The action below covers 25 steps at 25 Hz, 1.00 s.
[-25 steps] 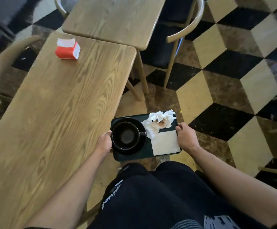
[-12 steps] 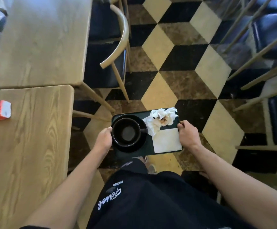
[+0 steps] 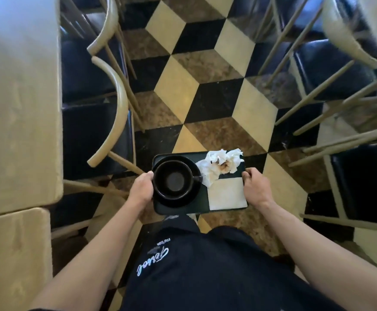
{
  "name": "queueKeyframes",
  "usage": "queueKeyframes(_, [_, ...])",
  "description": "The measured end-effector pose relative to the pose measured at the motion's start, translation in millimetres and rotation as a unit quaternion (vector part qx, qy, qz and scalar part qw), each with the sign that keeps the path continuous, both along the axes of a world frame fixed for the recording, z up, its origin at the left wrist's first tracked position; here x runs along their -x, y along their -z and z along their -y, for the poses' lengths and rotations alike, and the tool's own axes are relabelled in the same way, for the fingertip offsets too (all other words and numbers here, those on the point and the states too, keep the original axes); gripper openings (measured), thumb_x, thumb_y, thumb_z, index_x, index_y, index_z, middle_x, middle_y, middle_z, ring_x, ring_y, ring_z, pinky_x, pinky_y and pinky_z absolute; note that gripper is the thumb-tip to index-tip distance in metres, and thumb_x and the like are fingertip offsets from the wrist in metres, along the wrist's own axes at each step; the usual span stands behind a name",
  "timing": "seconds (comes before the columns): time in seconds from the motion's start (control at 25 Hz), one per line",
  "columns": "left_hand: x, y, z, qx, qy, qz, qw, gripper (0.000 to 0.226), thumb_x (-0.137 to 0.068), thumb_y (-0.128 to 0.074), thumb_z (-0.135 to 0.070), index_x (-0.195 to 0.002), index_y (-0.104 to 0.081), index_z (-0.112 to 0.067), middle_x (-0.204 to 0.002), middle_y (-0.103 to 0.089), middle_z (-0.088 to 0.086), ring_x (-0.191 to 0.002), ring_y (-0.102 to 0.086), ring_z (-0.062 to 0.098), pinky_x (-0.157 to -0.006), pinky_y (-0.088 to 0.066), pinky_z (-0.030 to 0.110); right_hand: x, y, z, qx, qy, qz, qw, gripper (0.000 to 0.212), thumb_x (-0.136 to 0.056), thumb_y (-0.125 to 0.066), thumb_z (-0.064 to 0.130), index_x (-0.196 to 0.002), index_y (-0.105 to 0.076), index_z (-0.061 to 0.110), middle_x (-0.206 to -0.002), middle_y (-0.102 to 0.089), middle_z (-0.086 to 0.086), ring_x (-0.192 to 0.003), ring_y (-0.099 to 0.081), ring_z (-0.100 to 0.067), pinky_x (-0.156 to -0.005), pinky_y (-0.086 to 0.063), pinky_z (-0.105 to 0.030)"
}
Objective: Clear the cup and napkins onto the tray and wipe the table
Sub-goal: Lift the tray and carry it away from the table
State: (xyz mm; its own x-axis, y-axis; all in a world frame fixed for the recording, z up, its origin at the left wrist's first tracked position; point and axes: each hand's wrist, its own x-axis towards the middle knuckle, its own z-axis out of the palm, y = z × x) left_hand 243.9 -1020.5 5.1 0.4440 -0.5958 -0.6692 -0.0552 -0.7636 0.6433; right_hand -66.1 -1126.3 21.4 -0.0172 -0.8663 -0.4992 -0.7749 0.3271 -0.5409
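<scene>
Tray is carried level over the checkered floor, held at both short ends in the aisle between two rows of furniture. Along the left edge run two desks, butted end to end, with two chairs tucked beside them; the nearer chair's curved back ends just left of the tray. The left hand grips the tray's left edge, thumb on the rim beside the saucer. On the saucer sits the black cup, empty-looking, handle pointing right. Next come the crumpled, stained napkins at the tray's far right corner, and a flat pale cloth on the near right. The right hand curls round the right edge. Further right stand more chairs, legs splayed toward the aisle. Open floor lies straight ahead between the rows. Since a second ago the view has swung right: the red box is gone from sight, and the desks have slid to the left margin.
</scene>
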Motion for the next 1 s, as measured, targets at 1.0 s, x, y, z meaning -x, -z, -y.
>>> queueKeyframes(1.0, [-107.9, -18.4, 543.0, -0.024, -0.169, -0.031, 0.985, 0.04, -0.101, -0.04, -0.038, -0.099, -0.071, -0.013, -0.095, -0.072, 0.008, -0.085, -0.064, 0.023, -0.077, -0.049, 0.04, -141.0, 0.2, 600.4, -0.008, -0.097, 0.016, 0.995, 0.027, -0.107, -0.042, 0.025, -0.122, -0.059, 0.01, -0.106, -0.065, -0.008, -0.09, -0.057, -0.021, -0.075, -0.043, -0.032])
